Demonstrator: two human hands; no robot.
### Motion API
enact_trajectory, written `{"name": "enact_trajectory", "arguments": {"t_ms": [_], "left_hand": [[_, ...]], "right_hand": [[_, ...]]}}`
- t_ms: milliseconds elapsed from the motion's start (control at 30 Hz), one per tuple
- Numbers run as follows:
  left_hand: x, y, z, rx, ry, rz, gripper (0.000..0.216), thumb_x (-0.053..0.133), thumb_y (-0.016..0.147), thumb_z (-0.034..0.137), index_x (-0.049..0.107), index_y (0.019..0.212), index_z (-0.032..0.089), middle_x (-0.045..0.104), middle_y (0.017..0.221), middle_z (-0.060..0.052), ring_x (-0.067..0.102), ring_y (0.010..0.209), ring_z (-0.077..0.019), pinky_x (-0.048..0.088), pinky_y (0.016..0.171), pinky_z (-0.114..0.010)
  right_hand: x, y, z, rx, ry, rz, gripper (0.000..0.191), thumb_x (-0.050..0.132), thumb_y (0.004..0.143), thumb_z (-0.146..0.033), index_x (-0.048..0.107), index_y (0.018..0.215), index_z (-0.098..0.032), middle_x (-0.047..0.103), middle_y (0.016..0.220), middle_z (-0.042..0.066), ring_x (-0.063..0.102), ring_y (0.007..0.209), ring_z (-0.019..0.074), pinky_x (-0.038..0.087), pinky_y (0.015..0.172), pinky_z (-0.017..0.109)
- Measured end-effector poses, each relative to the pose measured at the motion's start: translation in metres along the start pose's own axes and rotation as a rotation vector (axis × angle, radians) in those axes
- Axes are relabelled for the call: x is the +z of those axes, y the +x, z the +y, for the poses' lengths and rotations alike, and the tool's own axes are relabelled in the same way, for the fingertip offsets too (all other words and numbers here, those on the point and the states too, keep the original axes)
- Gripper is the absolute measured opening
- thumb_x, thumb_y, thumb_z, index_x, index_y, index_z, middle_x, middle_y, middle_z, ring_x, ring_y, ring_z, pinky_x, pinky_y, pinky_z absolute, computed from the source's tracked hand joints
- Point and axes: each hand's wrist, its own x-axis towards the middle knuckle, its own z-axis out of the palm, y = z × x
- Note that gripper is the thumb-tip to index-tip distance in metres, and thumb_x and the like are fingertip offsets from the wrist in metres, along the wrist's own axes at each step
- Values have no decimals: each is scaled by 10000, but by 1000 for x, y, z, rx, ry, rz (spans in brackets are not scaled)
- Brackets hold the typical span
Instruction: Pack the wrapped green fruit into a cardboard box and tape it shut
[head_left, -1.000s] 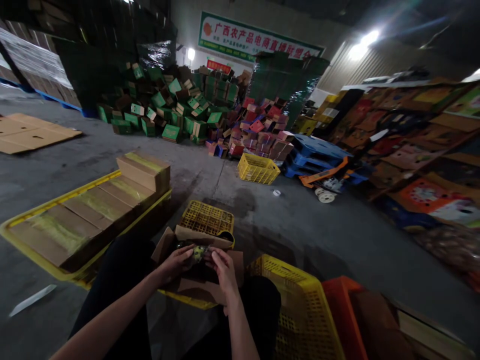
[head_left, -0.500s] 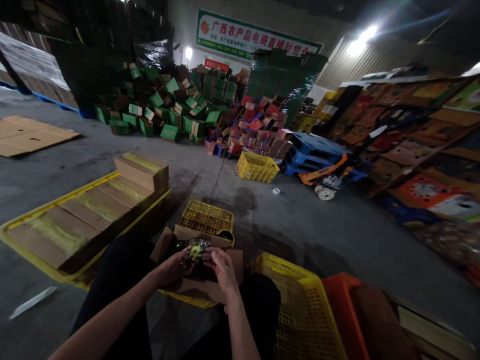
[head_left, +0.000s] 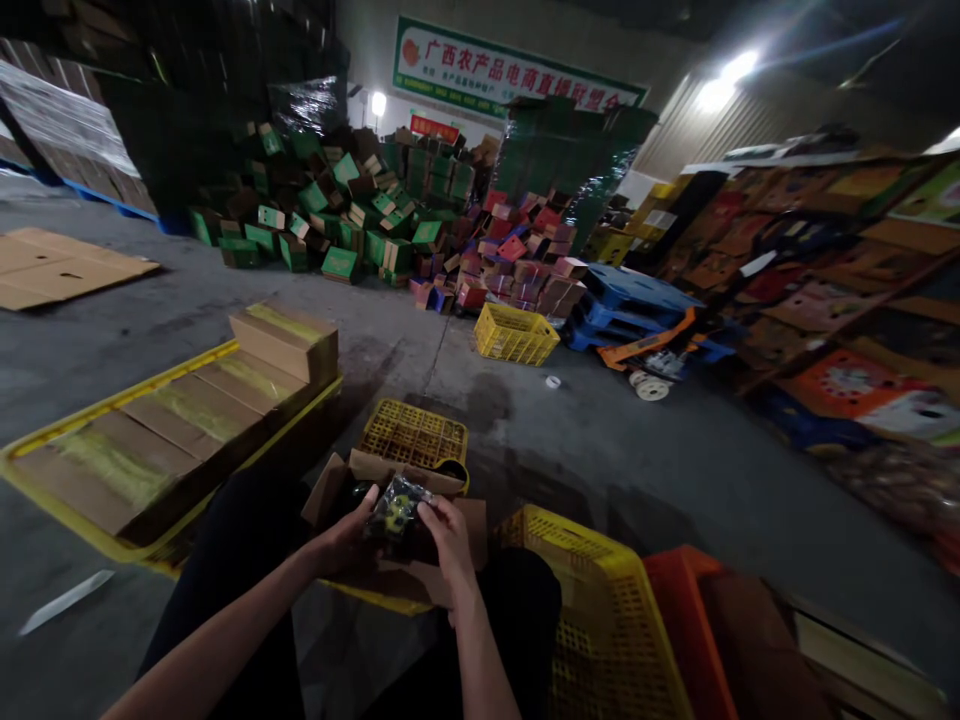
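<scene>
The left hand (head_left: pixel 345 535) and right hand (head_left: pixel 448 530) share a close grip on a shiny packet (head_left: pixel 397 508) over an open cardboard box (head_left: pixel 405 579); it looks yellow-green inside, though too dim to be sure.

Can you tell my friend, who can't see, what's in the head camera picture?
A person's left hand and right hand hold a shiny packet with something yellow-green inside, over an open cardboard box. Yellow crates stand nearby, with piled green boxes behind.

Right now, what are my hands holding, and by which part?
A shiny wrapped packet, dark and yellow: left hand at its left side, right hand at its right edge, over the open cardboard box.
</scene>
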Motion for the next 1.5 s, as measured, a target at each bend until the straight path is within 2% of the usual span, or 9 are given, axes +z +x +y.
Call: {"name": "enact_trajectory", "arguments": {"t_ms": [67,133,233,333,633,767,1000,1300,1500], "left_hand": [[2,4,3,10,-80,15,818,409,756,882,704,957,146,684,766,-89,614,694,-205,470,648,-302],[1,8,5,54,-135,38,726,530,755,824,702,919,138,686,795,-99,616,713,-197,467,669,-296],[-1,8,5,178,-79,51,524,780,709,599,700,884,112,666,803,-87,583,694,-163,427,647,-262],[-2,5,5,285,37,70,419,832,706,466,712,858,95,627,749,-53,513,633,-119,357,593,-233],[6,-6,18,380,140,160,519,762,734,579,763,927,98,656,739,-49,546,671,-158,378,627,-254],[7,-6,20,391,200,129,508,727,762,599,753,812,94,648,687,-40,537,639,-148,378,624,-250],[6,-5,22,417,301,168,498,685,798,598,723,757,103,649,690,-44,553,647,-153,389,623,-245],[4,-5,21,413,240,192,492,713,779,579,746,920,109,679,773,-60,595,692,-167,416,639,-244],[-4,2,15,404,192,196,445,764,741,539,738,859,110,661,754,-47,582,680,-160,424,641,-245]], "right_hand": [[-3,2,6,13,37,69,239,741,786,-456,750,860,-229,739,914,20,655,892,228,520,795,311],[-5,4,11,57,149,129,256,767,750,-447,742,884,-231,734,925,18,656,873,221,536,755,308],[-5,6,17,106,289,197,294,813,681,-427,734,877,-223,729,910,21,660,841,211,555,722,312],[-4,5,19,110,339,200,274,824,672,-404,727,844,-215,719,881,19,658,825,193,561,720,303],[-1,2,10,119,250,140,424,724,791,-493,688,1152,-273,686,1200,54,632,1070,256,572,738,316],[0,2,8,98,168,145,438,715,787,-541,724,1098,-233,727,1111,60,651,1040,262,549,795,320],[-5,5,12,42,44,190,394,719,755,-570,771,888,-202,755,903,49,668,849,238,529,732,297],[-8,7,20,26,-63,325,448,717,727,-580,802,932,-190,773,892,61,678,858,247,540,751,309],[-10,9,20,22,-29,335,376,762,685,-546,810,856,-215,773,847,51,677,872,273,537,747,333]]}}
